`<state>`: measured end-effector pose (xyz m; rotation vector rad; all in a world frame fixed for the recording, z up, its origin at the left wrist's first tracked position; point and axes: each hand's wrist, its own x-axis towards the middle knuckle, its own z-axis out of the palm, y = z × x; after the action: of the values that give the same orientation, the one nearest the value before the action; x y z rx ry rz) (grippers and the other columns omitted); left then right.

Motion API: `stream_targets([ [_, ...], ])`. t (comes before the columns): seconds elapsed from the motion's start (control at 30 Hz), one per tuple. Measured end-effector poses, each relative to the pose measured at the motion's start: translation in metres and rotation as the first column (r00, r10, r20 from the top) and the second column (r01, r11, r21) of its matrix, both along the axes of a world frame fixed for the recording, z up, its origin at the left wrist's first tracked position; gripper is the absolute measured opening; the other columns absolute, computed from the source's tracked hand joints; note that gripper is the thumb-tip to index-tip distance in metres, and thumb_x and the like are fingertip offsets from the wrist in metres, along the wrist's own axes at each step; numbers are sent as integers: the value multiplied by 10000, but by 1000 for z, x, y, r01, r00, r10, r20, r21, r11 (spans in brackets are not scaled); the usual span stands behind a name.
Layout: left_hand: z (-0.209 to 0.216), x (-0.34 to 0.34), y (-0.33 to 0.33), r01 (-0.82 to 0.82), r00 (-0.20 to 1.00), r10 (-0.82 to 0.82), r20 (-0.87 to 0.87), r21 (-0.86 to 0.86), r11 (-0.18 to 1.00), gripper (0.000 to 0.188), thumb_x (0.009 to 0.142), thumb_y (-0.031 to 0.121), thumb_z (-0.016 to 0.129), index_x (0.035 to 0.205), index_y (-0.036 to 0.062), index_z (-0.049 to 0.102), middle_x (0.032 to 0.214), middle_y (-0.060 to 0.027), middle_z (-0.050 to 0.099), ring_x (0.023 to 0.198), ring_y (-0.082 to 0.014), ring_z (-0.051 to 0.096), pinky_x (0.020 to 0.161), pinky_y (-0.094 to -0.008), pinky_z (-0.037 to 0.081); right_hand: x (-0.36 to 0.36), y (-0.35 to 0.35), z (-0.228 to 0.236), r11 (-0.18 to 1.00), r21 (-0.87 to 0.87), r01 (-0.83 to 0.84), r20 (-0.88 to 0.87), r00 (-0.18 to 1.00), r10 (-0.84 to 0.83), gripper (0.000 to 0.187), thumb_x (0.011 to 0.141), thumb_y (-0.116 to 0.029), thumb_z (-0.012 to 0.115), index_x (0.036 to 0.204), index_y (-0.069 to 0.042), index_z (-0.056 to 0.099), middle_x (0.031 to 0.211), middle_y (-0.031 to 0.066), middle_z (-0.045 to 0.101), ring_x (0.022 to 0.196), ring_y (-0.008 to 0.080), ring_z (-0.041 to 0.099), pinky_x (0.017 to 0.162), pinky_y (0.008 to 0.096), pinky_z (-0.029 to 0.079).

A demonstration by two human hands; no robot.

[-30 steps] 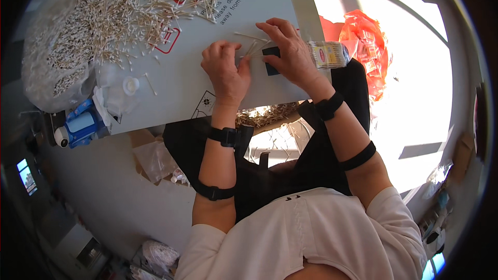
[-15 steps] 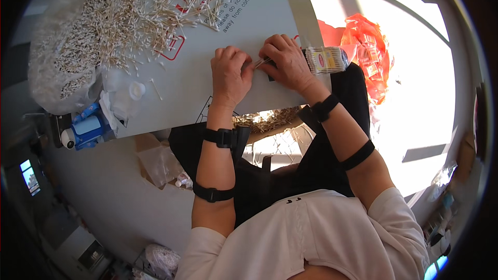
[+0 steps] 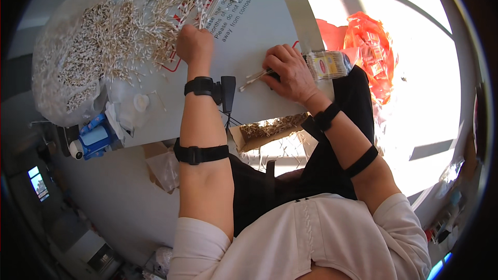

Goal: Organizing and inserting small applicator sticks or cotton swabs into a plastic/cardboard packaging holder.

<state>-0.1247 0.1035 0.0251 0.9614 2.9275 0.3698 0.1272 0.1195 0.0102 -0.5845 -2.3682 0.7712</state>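
Observation:
My left hand (image 3: 194, 45) is at the near right edge of a heap of loose cotton swabs (image 3: 166, 13). Its back faces me and hides its fingertips, so I cannot see whether it grips any. My right hand (image 3: 291, 72) is closed around a few cotton swabs (image 3: 252, 79), their white tips poking out to the left. Something dark shows beneath its fingers, too covered to name. Just right of that hand, a clear pack of cotton swabs (image 3: 327, 65) with a yellow label lies at the table's right edge.
A big clear plastic bag (image 3: 52, 62) spills swabs at the left. A blue and white bottle (image 3: 91, 140) and a small white-lidded container (image 3: 140, 103) are by the near left edge. A red bag (image 3: 371, 57) of packs is beyond the right edge. A carton (image 3: 270, 132) of swabs sits below.
My left hand has left my right hand and moved up and left to the swab heap. My right hand has stayed nearly in place, with the swabs now plainly visible in it.

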Motion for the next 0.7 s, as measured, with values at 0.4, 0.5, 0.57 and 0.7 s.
stream_targets([
  [0.4,-2,40,-56,233,860,-365,357,362,903,256,716,63,696,971,73,677,958,-98,651,864,-295,638,780,-398,516,4,2,-6,999,-31,-9,-8,1000,9,212,707,-174,741,817,-98,576,985,58,534,982,271,527,868,399,417],
  [0.5,6,25,-39,589,808,-553,-204,260,765,366,705,24,691,1061,110,679,1116,-86,564,1032,-309,552,878,-405,472,2,1,-6,999,-38,-18,5,1000,18,231,704,-197,749,821,-96,577,985,57,536,991,269,523,876,399,412],
  [0.57,10,20,-27,608,794,-593,-135,173,775,424,703,45,724,1111,152,686,1188,-74,520,1120,-324,485,935,-430,431,3,2,-6,999,-42,-18,0,1000,18,242,712,-213,754,826,-93,577,977,60,539,979,274,529,869,399,418],
  [0.7,4,18,-20,635,770,-623,-138,66,770,266,709,110,770,960,141,689,1077,-56,571,1067,-315,511,894,-444,446,2,2,-7,987,-154,53,-127,989,-73,290,749,-270,762,842,-70,573,948,82,550,887,302,570,796,409,460],
])
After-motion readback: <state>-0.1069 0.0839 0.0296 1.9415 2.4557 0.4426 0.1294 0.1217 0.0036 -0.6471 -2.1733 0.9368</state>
